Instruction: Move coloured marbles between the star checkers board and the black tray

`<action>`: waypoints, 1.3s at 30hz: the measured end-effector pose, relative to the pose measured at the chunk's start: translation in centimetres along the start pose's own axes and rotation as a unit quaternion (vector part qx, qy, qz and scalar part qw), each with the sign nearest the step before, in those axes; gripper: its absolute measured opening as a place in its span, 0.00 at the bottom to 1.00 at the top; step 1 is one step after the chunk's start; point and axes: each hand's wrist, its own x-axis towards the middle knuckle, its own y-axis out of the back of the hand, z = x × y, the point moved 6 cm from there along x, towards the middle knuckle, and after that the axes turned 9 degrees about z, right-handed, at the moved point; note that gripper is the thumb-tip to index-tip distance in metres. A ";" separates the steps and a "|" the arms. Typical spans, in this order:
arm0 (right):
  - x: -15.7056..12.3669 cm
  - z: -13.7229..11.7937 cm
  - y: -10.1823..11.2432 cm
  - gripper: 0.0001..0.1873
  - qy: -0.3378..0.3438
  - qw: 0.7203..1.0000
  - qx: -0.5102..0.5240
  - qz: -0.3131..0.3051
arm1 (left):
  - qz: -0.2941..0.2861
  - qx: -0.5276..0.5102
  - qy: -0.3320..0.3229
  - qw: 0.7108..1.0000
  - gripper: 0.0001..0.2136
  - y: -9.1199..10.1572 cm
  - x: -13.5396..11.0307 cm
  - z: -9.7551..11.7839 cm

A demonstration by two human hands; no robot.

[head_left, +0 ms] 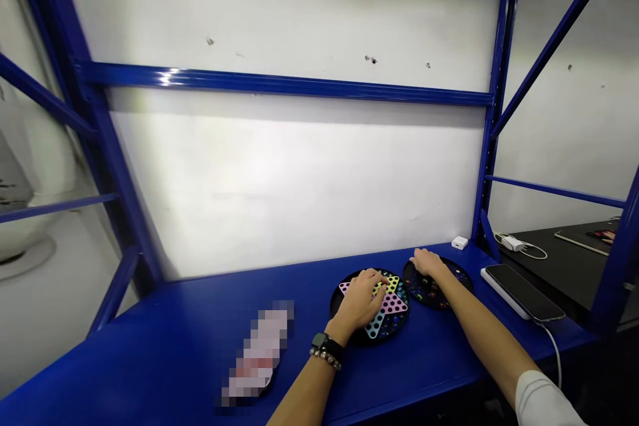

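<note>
A Chinese checkers board [394, 304], a round black dish with a pink, yellow and blue star full of holes, lies on the blue shelf. My left hand [363, 294] rests over the star's left side, fingers bent, with a gap between thumb and forefinger; I see nothing held in it. To the right is a second round black tray [462, 274] with small coloured pieces scattered in it. My right hand [427, 262] reaches over that tray's far left part, its fingers drawn together and pointing down. Whatever its fingertips hold, if anything, is hidden.
On the blue shelf [174, 339], a flat blurred-out object [259, 353] lies left of my left forearm. A phone [524, 291] on a white block with a cable is at the right. A small white box [460, 243] sits near the wall by a blue post [492, 113].
</note>
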 end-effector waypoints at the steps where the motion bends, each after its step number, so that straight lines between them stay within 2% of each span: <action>1: -0.1 -0.3 -0.3 0.14 -0.002 1.000 -0.011 -0.002 | 0.001 0.002 -0.002 1.000 0.12 0.0 0.0 0.0; 4: -0.3 -0.4 -0.6 0.15 -0.017 0.998 -0.052 -0.005 | 0.008 0.005 -0.007 1.000 0.11 0.1 0.0 0.2; 7: -0.7 -0.3 -0.1 0.12 -0.023 0.997 -0.077 -0.008 | 0.012 0.004 -0.007 1.000 0.11 0.2 0.1 0.3; 10: -1.5 -1.3 0.6 0.13 0.018 0.999 -0.050 -0.002 | 0.017 0.000 -0.005 1.000 0.11 0.3 0.1 0.2; 13: -3.3 -4.9 1.1 0.13 0.121 0.992 0.036 -0.017 | 0.052 -0.005 -0.003 0.999 0.12 1.0 0.3 0.1; 16: -5.9 -9.8 1.3 0.12 0.198 0.976 0.079 -0.051 | 0.134 -0.025 0.007 0.991 0.11 2.7 0.6 -0.3; 20: -9.7 -15.8 0.0 0.14 0.234 0.963 0.005 -0.135 | 0.282 -0.065 0.035 0.957 0.11 5.7 0.3 -1.8; 22: -11.5 -18.0 -0.9 0.15 0.260 0.949 -0.039 -0.173 | 0.321 -0.071 0.039 0.944 0.11 6.7 0.0 -2.4; 24: -13.3 -19.3 -1.9 0.16 0.283 0.933 -0.084 -0.207 | 0.331 -0.067 0.036 0.941 0.11 7.1 -0.2 -2.7; 27: -15.0 -19.9 -2.8 0.19 0.290 0.918 -0.140 -0.230 | 0.324 -0.054 0.030 0.944 0.11 7.2 -0.4 -2.5; 30: -15.5 -20.2 -3.1 0.19 0.281 0.921 -0.153 -0.221 | 0.316 -0.043 0.023 0.948 0.11 7.0 -0.3 -2.2; 39: -13.9 -20.7 -3.2 0.16 0.278 0.933 -0.073 -0.217 | 0.312 -0.051 0.019 0.949 0.11 7.0 -0.3 -2.4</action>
